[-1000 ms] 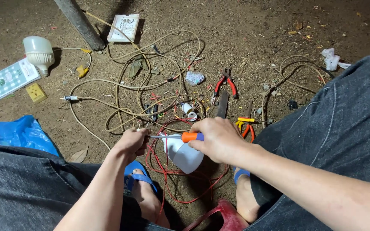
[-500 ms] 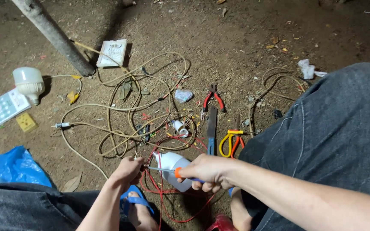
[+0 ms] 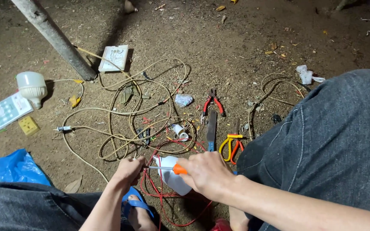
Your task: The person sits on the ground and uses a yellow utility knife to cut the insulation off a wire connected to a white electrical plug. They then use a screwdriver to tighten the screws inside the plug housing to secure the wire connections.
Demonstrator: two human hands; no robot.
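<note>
We steady a light, brittle white bulb housing [image 3: 174, 177] with our pinching left hand [image 3: 130, 169], our right hand [image 3: 208, 173] gripping an orange-handled screwdriver [image 3: 172, 168].

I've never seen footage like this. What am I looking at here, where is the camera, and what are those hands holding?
There is no machine here: a person sits low over bare dirt ground, and the single camera is worn on their head, looking down past their jeans-clad knees at their own two hands.

The right hand grips a screwdriver with an orange handle, its shaft pointing toward the left hand. The left hand pinches something small at the tip; what it is cannot be made out. Just under both hands lies a white bulb housing among thin red wires.

Spread on the ground are a tangle of beige cable, red-handled pliers, a flat file, yellow-handled cutters, a white bulb, and a blue plastic bag.
</note>
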